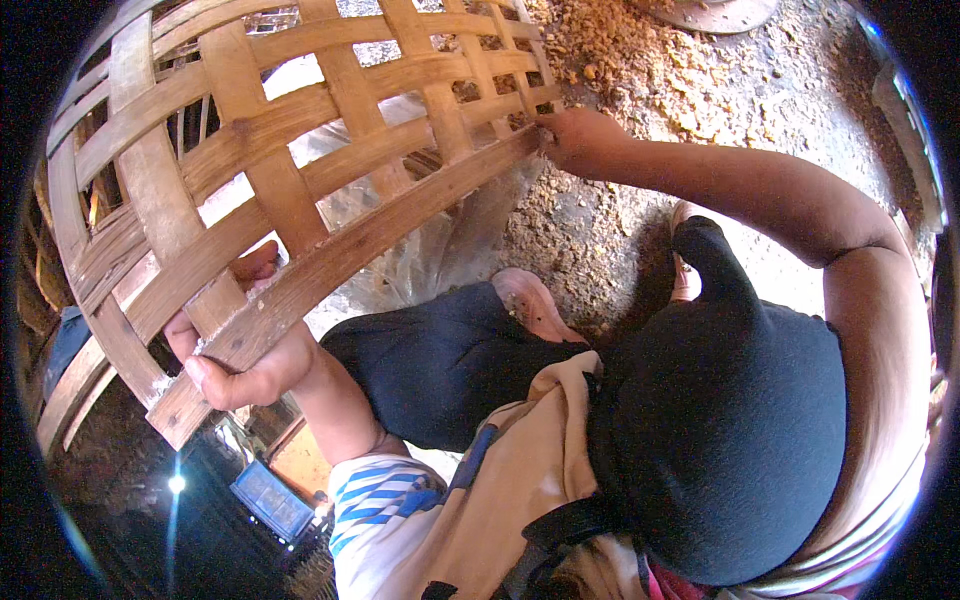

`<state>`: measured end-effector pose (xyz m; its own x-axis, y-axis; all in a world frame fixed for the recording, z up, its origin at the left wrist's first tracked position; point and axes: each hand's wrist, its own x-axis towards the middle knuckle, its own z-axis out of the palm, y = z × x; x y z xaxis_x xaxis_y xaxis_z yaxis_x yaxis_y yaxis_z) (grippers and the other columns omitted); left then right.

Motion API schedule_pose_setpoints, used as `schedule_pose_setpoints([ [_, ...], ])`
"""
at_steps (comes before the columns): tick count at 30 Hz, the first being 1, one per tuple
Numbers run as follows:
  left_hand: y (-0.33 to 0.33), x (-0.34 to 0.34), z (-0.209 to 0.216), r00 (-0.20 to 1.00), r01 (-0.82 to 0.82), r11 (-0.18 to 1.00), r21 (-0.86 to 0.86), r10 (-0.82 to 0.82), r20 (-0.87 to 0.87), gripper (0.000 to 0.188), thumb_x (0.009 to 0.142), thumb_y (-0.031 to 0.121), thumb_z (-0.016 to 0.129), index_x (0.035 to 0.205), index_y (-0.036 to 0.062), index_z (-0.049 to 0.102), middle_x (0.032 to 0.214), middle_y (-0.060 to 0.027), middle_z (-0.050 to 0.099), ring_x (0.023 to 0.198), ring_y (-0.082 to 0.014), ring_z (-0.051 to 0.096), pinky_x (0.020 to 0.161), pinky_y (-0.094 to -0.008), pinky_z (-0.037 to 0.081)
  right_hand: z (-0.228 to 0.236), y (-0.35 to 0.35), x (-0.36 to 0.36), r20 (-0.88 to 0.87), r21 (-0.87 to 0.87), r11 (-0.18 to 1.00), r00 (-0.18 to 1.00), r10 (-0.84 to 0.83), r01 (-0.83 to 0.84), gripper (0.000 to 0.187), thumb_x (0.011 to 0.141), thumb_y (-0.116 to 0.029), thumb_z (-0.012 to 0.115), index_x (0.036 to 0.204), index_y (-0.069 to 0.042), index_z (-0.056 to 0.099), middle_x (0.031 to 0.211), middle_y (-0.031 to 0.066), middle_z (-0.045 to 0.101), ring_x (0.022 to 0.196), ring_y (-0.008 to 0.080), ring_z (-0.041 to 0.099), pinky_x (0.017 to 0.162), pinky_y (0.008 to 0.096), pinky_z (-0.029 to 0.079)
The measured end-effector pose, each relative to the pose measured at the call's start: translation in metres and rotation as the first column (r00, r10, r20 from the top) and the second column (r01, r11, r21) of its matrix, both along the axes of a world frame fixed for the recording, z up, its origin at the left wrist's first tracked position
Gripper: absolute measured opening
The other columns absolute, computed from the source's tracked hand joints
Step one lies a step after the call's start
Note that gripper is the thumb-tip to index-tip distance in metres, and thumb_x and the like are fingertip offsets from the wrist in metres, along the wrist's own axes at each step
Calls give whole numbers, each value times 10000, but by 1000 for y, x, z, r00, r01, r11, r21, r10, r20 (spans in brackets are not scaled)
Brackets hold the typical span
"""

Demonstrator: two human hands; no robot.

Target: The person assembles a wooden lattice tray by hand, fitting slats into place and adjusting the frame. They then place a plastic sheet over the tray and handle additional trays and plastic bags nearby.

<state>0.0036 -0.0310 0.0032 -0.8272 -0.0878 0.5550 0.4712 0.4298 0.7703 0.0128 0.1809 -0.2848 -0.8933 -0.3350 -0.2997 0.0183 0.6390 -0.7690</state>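
Observation:
A large woven bamboo rack point(290, 110) with wide square gaps fills the upper left, tilted in front of me. Its near edge is a flat wooden strip point(375, 240) that slants from lower left to upper right. My left hand point(250, 370) grips the strip's lower left end, thumb on the near side and fingers showing through the gaps behind. At the other end, my right hand point(580, 143) is closed round the rack's corner, its arm stretched out. Clear plastic sheeting point(430, 240) lies behind and below the rack, partly hidden by it.
Orange-brown crumbs point(690, 75) are scattered over the rough grey ground point(590, 220). A round pale object point(715, 12) shows at the top edge. My knees in black cloth point(430, 360) are bent below the rack. A blue crate-like object point(272, 502) stands at lower left.

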Motion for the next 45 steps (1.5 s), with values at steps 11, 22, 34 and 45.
schedule_pose_setpoints([
  [11,0,-6,-1,1000,18,999,-34,-17,24,700,814,540,385,1259,4,458,1033,-268,612,765,-405,663,624,-486,581,3,13,-17,284,-691,661,951,-122,292,180,842,-60,541,974,-34,659,818,80,665,810,123,637,741,348,525],
  [22,0,-4,-1,999,21,999,-39,-19,37,742,810,559,388,1308,10,418,1053,-274,608,787,-404,664,658,-505,572,11,20,-12,-171,-301,952,979,-112,57,216,870,-148,572,1063,-91,650,874,155,666,826,277,667,757,395,527],
  [34,-20,-10,7,992,-13,987,-160,-8,-126,483,945,352,465,1273,-2,450,1280,-238,490,1108,-340,574,811,-496,545,11,26,-1,-247,-296,950,953,-176,98,463,838,-285,666,1236,-89,534,1194,187,549,1119,332,527,969,457,416],
  [45,-15,-29,44,995,-102,981,165,102,11,496,927,357,479,1288,17,507,1242,-181,566,1108,-341,580,970,-554,453,35,25,-12,-714,-202,950,628,-310,240,562,759,-91,680,1295,-167,529,1264,112,556,1167,340,515,960,435,429],
])
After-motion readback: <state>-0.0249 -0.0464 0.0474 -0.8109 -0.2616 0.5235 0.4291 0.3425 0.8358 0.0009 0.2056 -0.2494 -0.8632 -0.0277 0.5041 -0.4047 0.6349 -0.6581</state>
